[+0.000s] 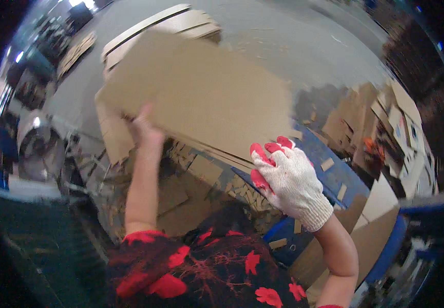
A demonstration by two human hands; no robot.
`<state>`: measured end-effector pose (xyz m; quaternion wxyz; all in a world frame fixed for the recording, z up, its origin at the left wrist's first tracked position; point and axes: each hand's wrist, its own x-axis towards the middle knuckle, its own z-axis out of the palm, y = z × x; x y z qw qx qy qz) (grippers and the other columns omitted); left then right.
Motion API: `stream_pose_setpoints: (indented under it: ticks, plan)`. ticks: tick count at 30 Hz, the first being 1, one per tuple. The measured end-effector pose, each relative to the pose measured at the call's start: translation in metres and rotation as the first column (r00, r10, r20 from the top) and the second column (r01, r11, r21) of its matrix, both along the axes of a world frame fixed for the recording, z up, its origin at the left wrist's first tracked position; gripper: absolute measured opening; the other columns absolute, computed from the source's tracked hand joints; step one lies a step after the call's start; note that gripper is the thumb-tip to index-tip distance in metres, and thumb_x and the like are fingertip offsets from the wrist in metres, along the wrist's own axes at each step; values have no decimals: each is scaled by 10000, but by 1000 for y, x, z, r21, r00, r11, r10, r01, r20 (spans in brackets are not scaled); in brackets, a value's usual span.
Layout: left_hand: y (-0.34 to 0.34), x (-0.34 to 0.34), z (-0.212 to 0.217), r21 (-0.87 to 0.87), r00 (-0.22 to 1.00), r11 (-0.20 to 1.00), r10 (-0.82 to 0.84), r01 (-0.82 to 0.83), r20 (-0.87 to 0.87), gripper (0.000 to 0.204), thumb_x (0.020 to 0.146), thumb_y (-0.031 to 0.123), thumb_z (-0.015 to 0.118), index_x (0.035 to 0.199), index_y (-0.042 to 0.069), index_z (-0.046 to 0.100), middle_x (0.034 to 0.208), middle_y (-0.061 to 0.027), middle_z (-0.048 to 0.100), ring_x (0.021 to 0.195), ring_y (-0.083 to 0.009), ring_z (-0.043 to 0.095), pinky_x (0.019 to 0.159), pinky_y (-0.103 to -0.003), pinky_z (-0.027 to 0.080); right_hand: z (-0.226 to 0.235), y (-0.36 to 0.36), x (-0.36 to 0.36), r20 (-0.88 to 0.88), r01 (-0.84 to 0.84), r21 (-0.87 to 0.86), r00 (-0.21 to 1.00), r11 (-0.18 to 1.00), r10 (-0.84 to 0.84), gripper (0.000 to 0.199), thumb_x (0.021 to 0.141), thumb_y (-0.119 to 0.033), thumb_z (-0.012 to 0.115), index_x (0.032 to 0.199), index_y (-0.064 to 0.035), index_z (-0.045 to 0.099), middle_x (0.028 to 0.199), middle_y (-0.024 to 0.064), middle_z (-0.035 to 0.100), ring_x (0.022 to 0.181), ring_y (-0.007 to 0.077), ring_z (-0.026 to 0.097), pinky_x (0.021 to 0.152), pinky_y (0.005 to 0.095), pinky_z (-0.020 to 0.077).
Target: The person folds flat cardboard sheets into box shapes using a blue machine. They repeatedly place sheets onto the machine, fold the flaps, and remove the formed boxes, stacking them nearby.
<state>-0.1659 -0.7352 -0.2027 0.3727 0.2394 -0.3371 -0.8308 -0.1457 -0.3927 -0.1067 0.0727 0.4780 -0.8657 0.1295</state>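
Several flat brown cardboard sheets [201, 92], stacked together, are held up in front of me at a tilt. My bare left hand [147, 128] is closed on their near left edge, slightly blurred. My right hand [294, 182], in a white knit glove with red-coated fingers, is at the near right corner. Its fingers are bent over the corner and the thumb lies below the edge. Another cardboard piece [111, 128] hangs down at the left, partly behind my left hand.
Beyond the sheets lies a stack of cardboard [163, 23]. A blue surface [329, 159] with scraps is at the right, beside a heap of cardboard offcuts [360, 115]. Small scraps [245, 192] litter the area below. A round fan-like machine [39, 146] stands left.
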Motion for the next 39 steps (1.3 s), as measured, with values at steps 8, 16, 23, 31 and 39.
stream_pose_setpoints:
  ticks: [8, 16, 23, 31, 39]
  plan:
    - [-180, 66, -125, -308, 828, 949, 220, -61, 515, 403, 871, 160, 569, 1243, 7, 537, 1197, -157, 587, 989, -313, 579, 838, -447, 480, -70, 103, 44, 467, 355, -389, 871, 850, -150, 426, 840, -171, 641, 1244, -59, 569, 1266, 180, 550, 1167, 342, 525, 944, 413, 447]
    - [-144, 45, -235, -261, -187, 587, 593, 767, 783, 392, 874, 195, 572, 1210, -7, 561, 1184, -184, 604, 866, -321, 614, 730, -426, 509, -106, 149, 107, 448, 690, -558, 718, -460, 533, 617, 967, -389, 478, 1450, -55, 288, 1394, 153, 458, 1303, 269, 429, 1115, 459, 291]
    - [279, -147, -193, -602, 486, -172, -440, 780, 755, 469, 831, 193, 618, 1253, 0, 552, 1172, -175, 576, 1009, -297, 589, 926, -362, 460, -105, 156, 228, 786, 662, -618, 514, -425, -343, 647, 948, -176, 527, 1483, -45, 188, 1491, 158, 309, 1355, 259, 350, 1111, 399, 281]
    - [601, -37, -111, -549, 221, -380, -636, 744, 739, 824, 787, 369, 713, 1405, -5, 316, 1432, -200, 326, 1304, -379, 322, 1045, -453, 328, -137, 77, 431, 681, 110, -521, -543, -846, -490, 580, 945, -27, 479, 1476, -69, 252, 1492, 98, 331, 1351, 202, 340, 1057, 328, 344]
    - [732, -10, 13, -992, 357, 70, -929, -101, -101, 751, 705, 116, 741, 1363, 31, 388, 1309, -221, 433, 1229, -402, 389, 1018, -480, 327, -169, -9, 500, -64, 34, -79, -998, -996, -29, 559, 896, -150, 564, 1414, -51, 378, 1452, 168, 360, 1369, 357, 289, 1140, 488, 188]
